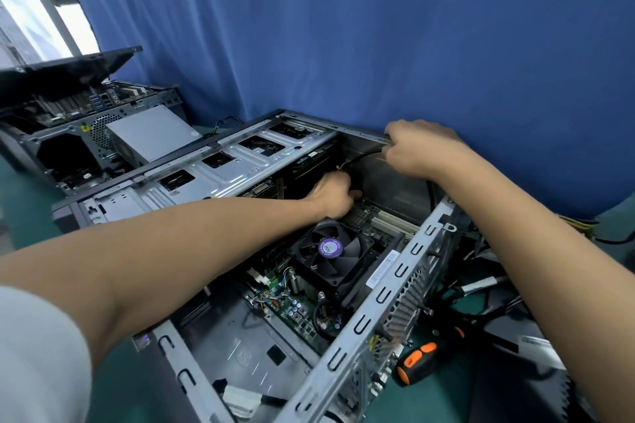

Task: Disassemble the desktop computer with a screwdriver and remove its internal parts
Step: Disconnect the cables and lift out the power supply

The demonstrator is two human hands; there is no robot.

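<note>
An open desktop computer case (409, 264) lies on its side in front of me. Inside it a green motherboard (295, 302) carries a black CPU fan (331, 251) with a purple label. My left hand (333, 194) reaches deep into the case beyond the fan, its fingers curled round something dark that I cannot make out. My right hand (417, 148) grips a black cable (360, 158) at the far top rim of the case. A screwdriver with a black and orange handle (417, 362) lies on the table to the right of the case, with no hand on it.
A second opened computer case (89, 134) stands at the back left, its side panel propped up. Loose black cables (481, 299) and dark parts lie on the green table at the right. A blue curtain (343, 27) hangs close behind.
</note>
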